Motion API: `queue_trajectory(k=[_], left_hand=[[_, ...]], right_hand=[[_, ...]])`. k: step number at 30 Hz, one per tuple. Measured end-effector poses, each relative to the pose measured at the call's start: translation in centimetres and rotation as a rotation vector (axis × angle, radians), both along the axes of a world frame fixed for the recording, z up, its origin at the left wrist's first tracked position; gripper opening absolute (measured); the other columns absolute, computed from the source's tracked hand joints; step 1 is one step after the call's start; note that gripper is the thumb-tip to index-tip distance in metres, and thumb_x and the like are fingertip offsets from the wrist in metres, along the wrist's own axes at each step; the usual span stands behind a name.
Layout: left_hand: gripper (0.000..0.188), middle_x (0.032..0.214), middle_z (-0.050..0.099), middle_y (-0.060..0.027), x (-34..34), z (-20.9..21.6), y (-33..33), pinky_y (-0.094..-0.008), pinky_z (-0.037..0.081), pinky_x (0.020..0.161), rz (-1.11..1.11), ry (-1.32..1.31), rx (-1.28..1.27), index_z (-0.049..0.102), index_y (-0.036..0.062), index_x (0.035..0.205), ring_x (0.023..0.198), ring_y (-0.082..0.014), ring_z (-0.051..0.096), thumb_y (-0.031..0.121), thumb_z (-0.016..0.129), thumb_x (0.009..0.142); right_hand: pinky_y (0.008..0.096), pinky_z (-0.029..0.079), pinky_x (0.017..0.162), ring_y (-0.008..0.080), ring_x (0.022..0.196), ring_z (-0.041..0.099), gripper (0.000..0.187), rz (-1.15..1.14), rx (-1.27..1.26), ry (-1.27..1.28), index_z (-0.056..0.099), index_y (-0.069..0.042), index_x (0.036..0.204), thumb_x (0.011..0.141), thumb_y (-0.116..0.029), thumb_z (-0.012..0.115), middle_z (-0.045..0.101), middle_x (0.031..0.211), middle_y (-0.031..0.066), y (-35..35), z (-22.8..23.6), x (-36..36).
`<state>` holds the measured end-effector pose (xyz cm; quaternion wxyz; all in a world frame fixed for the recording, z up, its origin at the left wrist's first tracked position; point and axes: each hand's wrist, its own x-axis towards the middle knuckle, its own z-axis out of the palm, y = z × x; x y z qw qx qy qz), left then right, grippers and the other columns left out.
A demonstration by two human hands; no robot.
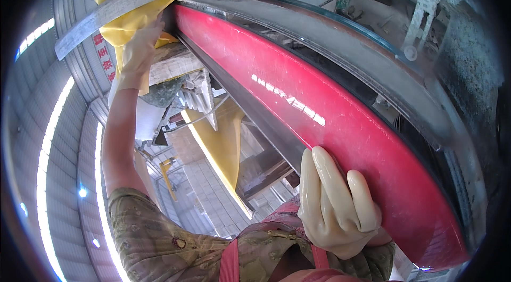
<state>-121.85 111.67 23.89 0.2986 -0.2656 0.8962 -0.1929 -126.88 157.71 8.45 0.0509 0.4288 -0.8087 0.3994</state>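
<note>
A long, glossy red panel (pixel 298 85) runs slantwise from upper left to lower right, its surface wet-looking and reflecting a row of lights. My right hand (pixel 338 205), in a cream rubber glove, is at the panel's near edge with fingers stretched out and apart. Its palm side is partly hidden, and I see nothing held in it. My left arm reaches far up to the left. At its end, my left hand (pixel 141 50) is by the panel's narrow far end, against a yellow sheet (pixel 136 10); its fingers are too small and partly hidden.
A curved grey metal rim (pixel 340 32) follows the panel's far side. A worn, dusty metal bracket (pixel 423 16) stands at the upper right. A pale curved bar (pixel 106 16) crosses above my left hand. Another yellow sheet (pixel 226 143) hangs beyond the near edge.
</note>
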Motion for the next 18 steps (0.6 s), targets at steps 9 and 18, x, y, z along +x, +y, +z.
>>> queue_trajectory(k=[9, 18], left_hand=[[0.043, 0.141, 0.062, -0.0143, 0.6, -0.4, -1.2, -0.0288, 0.041, 0.105, 0.087, 0.101, 0.053, 0.053, 0.0134, 0.148, 0.124, -0.0256, 0.061, 0.026, 0.048, 0.107], [0.040, 0.133, 0.066, -0.0125, 0.1, -0.1, 0.2, -0.0347, 0.045, 0.102, -0.055, -0.113, -0.083, 0.062, 0.0112, 0.137, 0.121, -0.0312, 0.062, 0.032, 0.053, 0.103]], right_hand=[[0.0282, 0.042, 0.098, 0.0069, 0.106, 0.063, 0.011, 0.030, 0.053, 0.062, 0.080, -0.011, 0.087, 0.088, -0.013, 0.069, 0.075, 0.093, -0.0065, 0.3, -0.6, 0.2], [0.0293, 0.045, 0.097, 0.0105, 0.107, 0.064, 0.010, -0.017, 0.014, 0.017, 0.079, -0.009, 0.087, 0.085, -0.011, 0.069, 0.075, 0.094, -0.0035, -0.2, -1.2, -0.7]])
